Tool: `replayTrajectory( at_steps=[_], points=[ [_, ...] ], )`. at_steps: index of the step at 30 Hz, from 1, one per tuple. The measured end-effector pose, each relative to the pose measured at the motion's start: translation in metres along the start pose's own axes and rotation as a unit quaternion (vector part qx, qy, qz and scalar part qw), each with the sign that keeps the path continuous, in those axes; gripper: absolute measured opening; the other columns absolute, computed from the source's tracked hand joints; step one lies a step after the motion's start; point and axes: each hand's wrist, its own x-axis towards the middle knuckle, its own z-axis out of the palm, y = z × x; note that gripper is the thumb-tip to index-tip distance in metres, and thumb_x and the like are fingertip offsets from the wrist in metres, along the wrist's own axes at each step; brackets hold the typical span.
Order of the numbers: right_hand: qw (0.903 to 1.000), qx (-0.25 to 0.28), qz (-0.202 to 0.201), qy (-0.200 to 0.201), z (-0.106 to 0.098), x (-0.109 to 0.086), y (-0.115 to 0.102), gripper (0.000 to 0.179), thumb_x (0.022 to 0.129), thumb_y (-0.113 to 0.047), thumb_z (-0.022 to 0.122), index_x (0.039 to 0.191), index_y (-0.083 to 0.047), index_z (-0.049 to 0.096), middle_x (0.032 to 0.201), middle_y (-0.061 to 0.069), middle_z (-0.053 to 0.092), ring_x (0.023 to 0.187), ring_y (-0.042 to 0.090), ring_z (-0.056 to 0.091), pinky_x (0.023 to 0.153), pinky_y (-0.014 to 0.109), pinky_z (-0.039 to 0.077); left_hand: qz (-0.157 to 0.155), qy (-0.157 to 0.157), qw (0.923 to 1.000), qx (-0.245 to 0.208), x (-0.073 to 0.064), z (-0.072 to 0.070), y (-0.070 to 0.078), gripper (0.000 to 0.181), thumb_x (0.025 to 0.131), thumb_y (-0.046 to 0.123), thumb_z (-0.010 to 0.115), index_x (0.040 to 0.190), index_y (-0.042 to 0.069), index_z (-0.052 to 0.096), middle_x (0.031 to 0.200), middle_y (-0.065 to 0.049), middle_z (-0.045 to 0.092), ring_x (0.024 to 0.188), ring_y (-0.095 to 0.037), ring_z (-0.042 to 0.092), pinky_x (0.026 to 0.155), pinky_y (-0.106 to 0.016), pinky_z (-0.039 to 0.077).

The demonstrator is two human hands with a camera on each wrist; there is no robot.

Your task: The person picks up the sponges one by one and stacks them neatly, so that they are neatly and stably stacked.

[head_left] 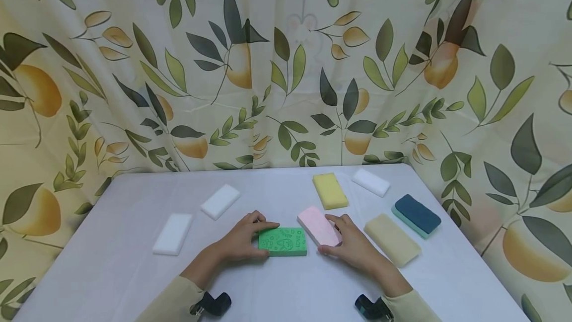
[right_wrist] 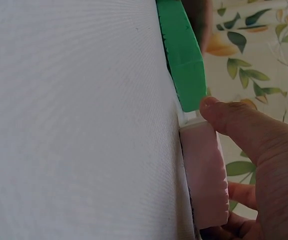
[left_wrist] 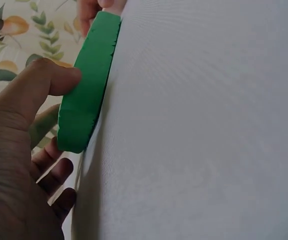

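Note:
A green sponge [head_left: 282,242] with a printed or embossed pattern lies flat near the middle of the white table. My left hand [head_left: 241,239] grips its left end, thumb on the near edge and index finger at the far edge. Just right of it, a pink sponge [head_left: 316,224] lies at a slant. Around that one's right-hand end is my right hand [head_left: 353,243], thumb at the near corner and fingers on the far side. In the right wrist view, the pink sponge [right_wrist: 205,175] rests on the cloth, its end close to the green sponge [right_wrist: 184,60].
Two white sponges [head_left: 173,234] [head_left: 221,201] lie at left. Toward the back right are a yellow sponge [head_left: 330,191] and another white sponge [head_left: 371,182]. A beige sponge [head_left: 392,240] and a dark blue-topped sponge [head_left: 417,212] lie right. A patterned curtain [head_left: 286,113] hangs behind.

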Motion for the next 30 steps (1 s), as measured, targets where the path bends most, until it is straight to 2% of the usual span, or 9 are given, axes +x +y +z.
replayTrajectory(
  at_steps=[6, 14, 21, 30],
  points=[
    [1.0, 0.002, 0.003, 0.0, -0.001, -0.001, -0.001, 0.09, 0.071, -0.053, 0.083, 0.145, -0.016, 0.047, 0.105, 0.002, 0.047, 0.084, 0.013, 0.045, 0.072, 0.027, 0.038, -0.003, 0.024, 0.9997, 0.004, -0.008, -0.002, -0.002, 0.065, 0.074, 0.043, 0.08, 0.135, 0.031, 0.06, 0.112, 0.013, 0.047, 0.106, -0.008, 0.043, 0.095, -0.036, 0.041],
    [1.0, 0.003, 0.005, 0.0, -0.001, -0.001, -0.003, 0.089, 0.071, -0.051, 0.083, 0.145, -0.017, 0.047, 0.102, 0.002, 0.046, 0.083, 0.014, 0.045, 0.072, 0.028, 0.038, -0.018, 0.051, 0.9984, -0.017, -0.017, -0.001, -0.003, 0.063, 0.074, 0.044, 0.082, 0.132, 0.027, 0.063, 0.11, 0.013, 0.048, 0.104, -0.009, 0.045, 0.093, -0.037, 0.04],
    [1.0, 0.005, 0.0, 0.004, -0.001, -0.001, -0.006, 0.088, 0.071, -0.048, 0.084, 0.143, -0.014, 0.048, 0.101, 0.002, 0.048, 0.085, 0.014, 0.046, 0.079, 0.031, 0.042, -0.019, 0.073, 0.9958, -0.052, -0.018, 0.004, -0.006, 0.063, 0.073, 0.041, 0.084, 0.131, 0.026, 0.065, 0.109, 0.012, 0.05, 0.102, -0.01, 0.048, 0.092, -0.038, 0.041],
    [1.0, -0.001, 0.002, 0.009, -0.001, -0.001, -0.008, 0.087, 0.071, -0.045, 0.085, 0.143, -0.012, 0.048, 0.104, 0.001, 0.049, 0.09, 0.013, 0.049, 0.084, 0.035, 0.045, -0.018, 0.08, 0.9955, -0.048, -0.019, 0.005, -0.005, 0.062, 0.074, 0.041, 0.084, 0.13, 0.028, 0.065, 0.11, 0.012, 0.05, 0.103, -0.01, 0.048, 0.093, -0.04, 0.04]
  ],
)
